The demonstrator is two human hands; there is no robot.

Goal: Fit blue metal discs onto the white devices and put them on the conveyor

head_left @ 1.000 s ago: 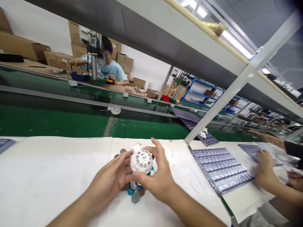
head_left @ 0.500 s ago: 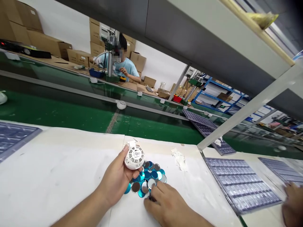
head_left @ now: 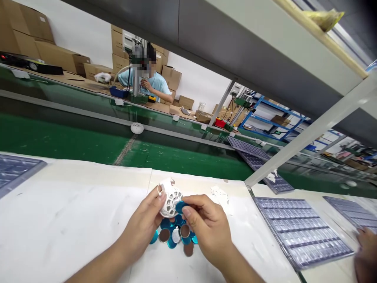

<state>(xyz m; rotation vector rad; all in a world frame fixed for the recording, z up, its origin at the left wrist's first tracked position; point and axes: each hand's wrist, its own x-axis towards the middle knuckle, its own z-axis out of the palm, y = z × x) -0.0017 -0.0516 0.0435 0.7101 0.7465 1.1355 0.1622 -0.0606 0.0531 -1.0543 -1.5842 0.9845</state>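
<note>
A round white plastic housing with radial slots [head_left: 169,208] is gripped in my left hand [head_left: 144,220], its slotted face turned up and toward the right. Between the thumb and fingers of my right hand [head_left: 209,226] is a blue disc [head_left: 180,206], held against or just over the middle of that face; whether it touches I cannot tell. Beneath both hands lies a loose pile of blue and silver discs [head_left: 176,235] on the white table covering [head_left: 73,204]. My hands hide part of the pile.
Clear plastic trays [head_left: 306,232] lie to the right, another tray [head_left: 17,171] at the left. Crumpled white scraps [head_left: 220,195] sit near a slanted post [head_left: 294,149]. Beyond runs a green conveyor [head_left: 73,137] carrying a white housing [head_left: 137,128]. A co-worker's hand [head_left: 366,239] is at far right.
My right hand has risen from the pile to the housing with a blue disc. The housing has tilted in my left hand. On the conveyor, the white housing has shifted left.
</note>
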